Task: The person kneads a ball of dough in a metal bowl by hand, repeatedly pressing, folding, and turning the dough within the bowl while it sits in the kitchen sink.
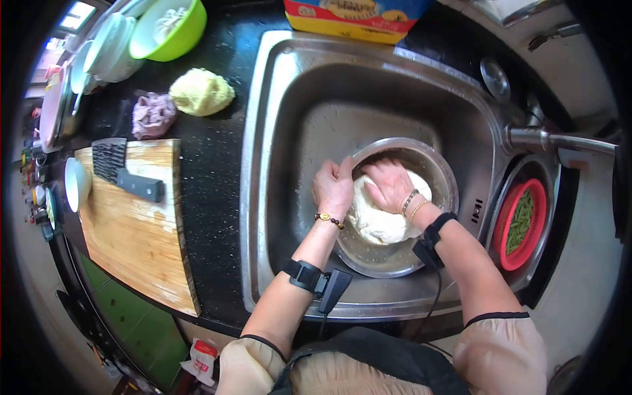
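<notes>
Inside the round silver metal bowl (442, 174), soft white dough (378, 225) lies under the right hand (391, 187), fingers spread, while the left hand (333, 191) grips the rim with bent fingers, maybe to stop wobbling.

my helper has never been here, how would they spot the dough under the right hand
Find the steel sink, then the metal bowl standing in it. The dough is inside, under the right hand: white, unlike the yellow lump and purple lump on the counter.
</notes>
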A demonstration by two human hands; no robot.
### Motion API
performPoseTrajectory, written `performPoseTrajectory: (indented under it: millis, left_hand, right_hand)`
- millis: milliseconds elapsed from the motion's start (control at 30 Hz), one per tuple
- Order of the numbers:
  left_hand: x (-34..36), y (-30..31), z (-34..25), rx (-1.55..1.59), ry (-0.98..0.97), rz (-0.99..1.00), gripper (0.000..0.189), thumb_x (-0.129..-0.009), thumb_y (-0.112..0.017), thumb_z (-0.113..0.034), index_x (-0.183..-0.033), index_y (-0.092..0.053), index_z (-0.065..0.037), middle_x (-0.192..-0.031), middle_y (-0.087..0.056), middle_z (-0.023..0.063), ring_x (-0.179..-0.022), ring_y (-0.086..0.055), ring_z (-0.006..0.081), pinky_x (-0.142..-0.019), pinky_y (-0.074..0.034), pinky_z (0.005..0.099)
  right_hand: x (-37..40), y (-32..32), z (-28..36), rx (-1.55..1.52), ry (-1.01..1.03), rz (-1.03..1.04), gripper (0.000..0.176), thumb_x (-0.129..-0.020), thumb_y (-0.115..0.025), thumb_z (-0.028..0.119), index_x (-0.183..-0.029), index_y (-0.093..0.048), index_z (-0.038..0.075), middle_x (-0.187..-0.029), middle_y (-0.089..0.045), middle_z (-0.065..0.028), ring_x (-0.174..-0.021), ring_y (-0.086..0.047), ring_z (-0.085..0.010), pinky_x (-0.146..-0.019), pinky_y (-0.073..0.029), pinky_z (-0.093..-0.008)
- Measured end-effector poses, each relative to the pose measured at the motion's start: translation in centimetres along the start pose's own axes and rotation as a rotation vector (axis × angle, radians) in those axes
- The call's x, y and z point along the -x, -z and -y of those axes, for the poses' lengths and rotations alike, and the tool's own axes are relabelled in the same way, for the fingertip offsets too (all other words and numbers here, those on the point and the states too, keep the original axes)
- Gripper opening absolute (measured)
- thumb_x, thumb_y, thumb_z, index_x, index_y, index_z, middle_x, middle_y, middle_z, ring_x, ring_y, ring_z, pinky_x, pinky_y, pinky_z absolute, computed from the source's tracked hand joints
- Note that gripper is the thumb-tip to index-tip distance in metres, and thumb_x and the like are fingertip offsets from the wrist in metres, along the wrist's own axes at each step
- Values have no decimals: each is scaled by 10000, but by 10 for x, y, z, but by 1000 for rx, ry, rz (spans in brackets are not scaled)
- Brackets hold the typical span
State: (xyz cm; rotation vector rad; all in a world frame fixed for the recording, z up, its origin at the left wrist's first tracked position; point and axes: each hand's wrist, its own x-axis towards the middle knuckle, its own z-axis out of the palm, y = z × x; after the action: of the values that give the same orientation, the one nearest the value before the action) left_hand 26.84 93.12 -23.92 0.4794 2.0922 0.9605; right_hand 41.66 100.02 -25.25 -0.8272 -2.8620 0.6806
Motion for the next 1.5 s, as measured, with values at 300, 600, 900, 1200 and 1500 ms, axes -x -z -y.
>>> performPoseTrajectory:
  millis: [300,600,900,1200,1500]
  left_hand:
    - [0,5,-13,60,70,43,343,-830,-643,-274,-632,-516,-24,-583,-495,22,-585,-416,98,-530,-379,300]
    - [-4,5,-4,100,48,85,398,-800,-642,-339,-627,-508,-7,-567,-524,131,-543,-471,208,-557,-406,376]
    - [-6,3,-2,83,14,70,405,-782,-644,-375,-635,-520,-18,-587,-539,136,-558,-513,241,-565,-415,384]
    - [-5,4,-6,29,71,100,387,-787,-633,-401,-701,-539,-36,-671,-585,160,-652,-561,339,-617,-433,413]
    - [3,17,-25,-30,135,155,361,-805,-608,-391,-772,-558,-35,-818,-621,198,-818,-591,386,-713,-443,432]
  right_hand:
    - [-65,-8,65,189,-113,903,375,-794,-510,355,-991,-669,79,-1081,-635,-133,-1017,-601,-245,-841,-439,-410]
    - [12,21,104,542,177,614,296,-800,-546,385,-901,-661,132,-929,-598,-49,-938,-518,-211,-817,-351,-394]
    - [92,117,71,48,13,85,233,-717,-624,296,-666,-567,76,-850,-531,-76,-876,-494,-246,-817,-362,-409]
    - [76,104,79,145,-191,239,219,-692,-625,238,-759,-556,41,-844,-531,-121,-854,-502,-288,-818,-354,-429]
    - [87,78,69,236,-64,103,332,-712,-578,257,-986,-561,70,-1087,-509,-111,-1077,-469,-267,-896,-314,-448]
